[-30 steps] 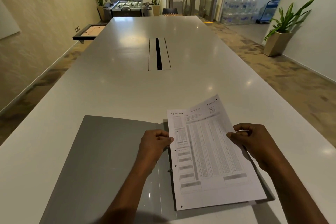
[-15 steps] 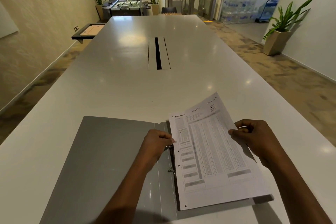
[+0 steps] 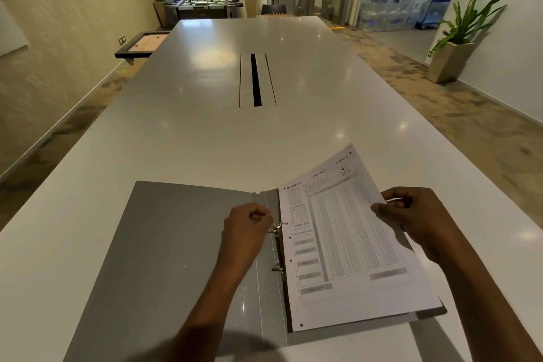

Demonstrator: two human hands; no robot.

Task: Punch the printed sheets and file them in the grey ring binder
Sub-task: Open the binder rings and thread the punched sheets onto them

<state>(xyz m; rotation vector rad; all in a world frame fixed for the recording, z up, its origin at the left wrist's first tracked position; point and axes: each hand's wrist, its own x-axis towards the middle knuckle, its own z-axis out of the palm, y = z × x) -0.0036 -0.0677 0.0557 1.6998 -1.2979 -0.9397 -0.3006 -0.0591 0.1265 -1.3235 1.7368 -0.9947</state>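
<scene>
The white table (image 3: 205, 126) filled the frame. The grey ring binder (image 3: 176, 244) lay open at the bottom middle. The printed sheets (image 3: 346, 244) sat on its right side, with their holes beside the rings. The right hand (image 3: 417, 223) pinched their right edge. The left hand (image 3: 246, 229), fingers curled, pinched the top ring (image 3: 279, 226). A moment before, it touched the sheets' left edge.

We see long white glossy tabletop (image 3: 205, 132), running from near edge away to far edge, ceiling lights reflected on surface. Recessed cable slot (image 3: 257, 79), dark strip between two pale flaps, set at tabletop centre. Grey ring binder (image 3: 176, 244) lies open and flat at near edge, left cover spread toward left edge, metal rings (image 3: 277, 228) at spine.
</scene>
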